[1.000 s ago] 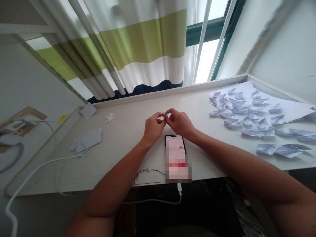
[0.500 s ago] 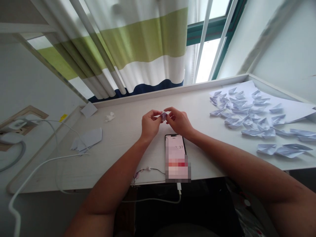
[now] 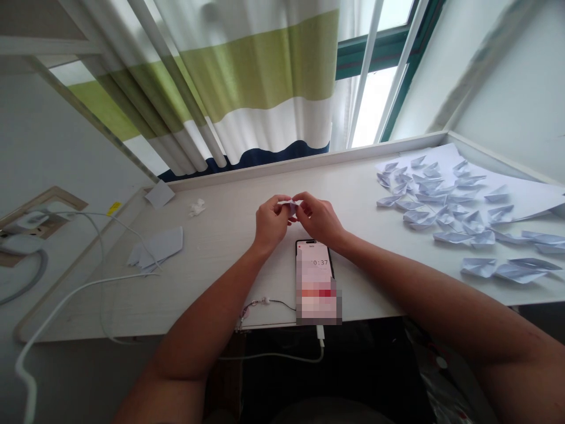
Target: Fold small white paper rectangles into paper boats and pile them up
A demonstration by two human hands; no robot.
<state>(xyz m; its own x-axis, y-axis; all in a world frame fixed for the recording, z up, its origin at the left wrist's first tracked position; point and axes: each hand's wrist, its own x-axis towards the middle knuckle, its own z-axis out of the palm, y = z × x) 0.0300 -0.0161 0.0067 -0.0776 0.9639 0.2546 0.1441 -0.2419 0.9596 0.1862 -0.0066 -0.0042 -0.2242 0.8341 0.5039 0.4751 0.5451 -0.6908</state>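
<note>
A small piece of folded white paper (image 3: 291,208) is pinched between my two hands, just above the white desk (image 3: 229,235). My left hand (image 3: 272,219) grips its left side with thumb and fingers. On the other side, my right hand (image 3: 318,215) closes its thumb and fingertips on the paper. Fingers cover much of it, so its exact fold cannot be made out. Below my hands lies a phone (image 3: 312,271) with a timer on its screen. Many folded paper boats (image 3: 445,215) sit in a spread on the right of the desk.
At the left lie a stack of paper sheets (image 3: 161,247), a single square sheet (image 3: 159,194) and a crumpled bit of paper (image 3: 197,207). A white cable (image 3: 70,300) crosses the left edge. Behind the desk hangs a striped curtain (image 3: 260,70). Large paper sheets (image 3: 529,191) lie under some boats.
Both hands stay together at nearly the same spot. The paper between the fingers has turned slightly and appears more spread out, and the fingers have shifted a little.
</note>
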